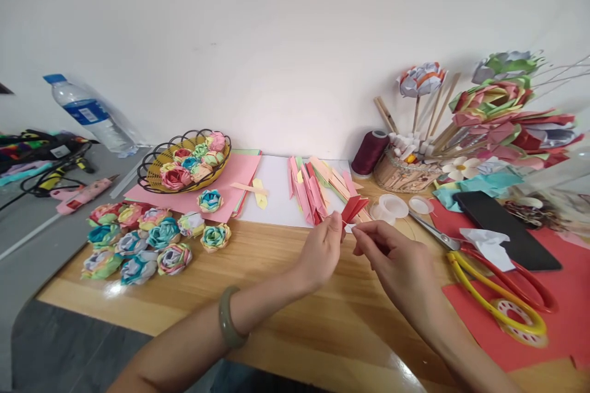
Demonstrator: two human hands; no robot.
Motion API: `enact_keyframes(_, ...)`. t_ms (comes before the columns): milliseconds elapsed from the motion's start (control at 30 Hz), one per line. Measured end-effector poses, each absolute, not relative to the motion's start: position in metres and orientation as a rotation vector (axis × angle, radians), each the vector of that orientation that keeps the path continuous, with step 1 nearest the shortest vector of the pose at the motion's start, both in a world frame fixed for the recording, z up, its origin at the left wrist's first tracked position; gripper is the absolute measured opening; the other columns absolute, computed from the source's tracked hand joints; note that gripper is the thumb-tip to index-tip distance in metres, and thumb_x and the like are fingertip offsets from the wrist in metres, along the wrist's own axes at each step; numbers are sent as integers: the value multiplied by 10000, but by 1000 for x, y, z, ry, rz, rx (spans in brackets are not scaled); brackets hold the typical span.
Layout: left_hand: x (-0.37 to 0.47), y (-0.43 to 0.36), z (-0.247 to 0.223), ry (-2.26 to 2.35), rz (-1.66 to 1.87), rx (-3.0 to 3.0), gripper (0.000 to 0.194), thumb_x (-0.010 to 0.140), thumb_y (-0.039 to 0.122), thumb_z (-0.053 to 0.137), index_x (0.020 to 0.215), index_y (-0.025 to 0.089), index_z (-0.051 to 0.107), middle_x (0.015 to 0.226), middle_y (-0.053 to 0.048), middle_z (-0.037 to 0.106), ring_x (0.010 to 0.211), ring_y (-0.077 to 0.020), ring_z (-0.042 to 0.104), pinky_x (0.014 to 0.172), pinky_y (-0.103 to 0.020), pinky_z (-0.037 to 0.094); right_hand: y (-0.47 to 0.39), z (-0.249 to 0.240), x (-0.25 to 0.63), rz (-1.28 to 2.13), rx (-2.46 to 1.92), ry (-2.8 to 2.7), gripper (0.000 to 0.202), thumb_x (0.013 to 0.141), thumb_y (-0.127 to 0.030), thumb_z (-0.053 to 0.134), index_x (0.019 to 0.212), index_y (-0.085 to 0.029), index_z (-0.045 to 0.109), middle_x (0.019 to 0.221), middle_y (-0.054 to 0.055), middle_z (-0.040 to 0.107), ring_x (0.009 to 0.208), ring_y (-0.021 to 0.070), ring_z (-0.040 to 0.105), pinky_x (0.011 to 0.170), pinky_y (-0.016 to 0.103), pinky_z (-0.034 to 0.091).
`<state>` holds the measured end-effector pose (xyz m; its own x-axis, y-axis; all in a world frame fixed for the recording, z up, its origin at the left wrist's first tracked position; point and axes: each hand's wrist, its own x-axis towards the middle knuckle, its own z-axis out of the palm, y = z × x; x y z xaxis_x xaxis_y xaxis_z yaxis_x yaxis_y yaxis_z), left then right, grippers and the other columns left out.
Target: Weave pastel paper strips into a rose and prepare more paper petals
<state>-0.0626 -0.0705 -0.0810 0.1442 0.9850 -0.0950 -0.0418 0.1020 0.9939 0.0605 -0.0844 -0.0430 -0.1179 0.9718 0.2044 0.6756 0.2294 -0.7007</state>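
Note:
My left hand [322, 250] is closed around a bundle of folded red paper pieces [354, 209], whose ends fan out above the fingers. Close on its right, my right hand [391, 252] pinches at the lower end of the bundle; a small white bit [349, 228] shows near its fingertips, too small to name. Just behind the hands, folded paper strips [310, 190] in pink, yellow and peach lie in a loose pile on a white sheet [276, 212].
At left sit several paper flowers [138, 242], a yellow basket [152, 184] of flowers, a glue gun [85, 195] and a water bottle [87, 110]. To the right lie scissors [498, 288], a black phone [507, 230] and red paper [562, 295], with a dark red thread spool [370, 152] behind.

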Motion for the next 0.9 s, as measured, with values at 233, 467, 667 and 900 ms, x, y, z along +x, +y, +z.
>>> enact_keyframes(233,-58,-72,-82,1045,1117,1129,359,865,481,331,689,185,431,689,10,435,683,-126,419,679,-263,355,-82,-55,54,604,-1516,-1828,223,836,-365,472,768,-188,590,586,5,633,485,137,570,481,236,407)
enact_keyframes(467,-61,-70,-79,1047,1159,1226,269,869,368,370,688,181,439,692,12,439,687,-124,410,682,-255,336,-83,-56,61,636,-1431,-1896,209,858,-338,451,782,-186,571,563,-20,572,475,114,520,478,221,390)
enact_keyframes(667,-61,-69,-72,948,1121,980,225,784,393,498,738,177,452,630,36,415,582,-92,372,559,-224,306,-82,-52,77,698,-1298,-2092,192,889,-274,401,839,-185,563,618,-11,565,532,114,513,497,208,394)
enact_keyframes(900,-66,-70,-59,836,912,823,315,654,420,618,674,178,418,498,77,382,429,-39,220,432,-212,100,-72,-47,99,831,-1144,-2243,235,891,-276,406,793,-176,595,689,25,636,612,138,576,560,229,444)
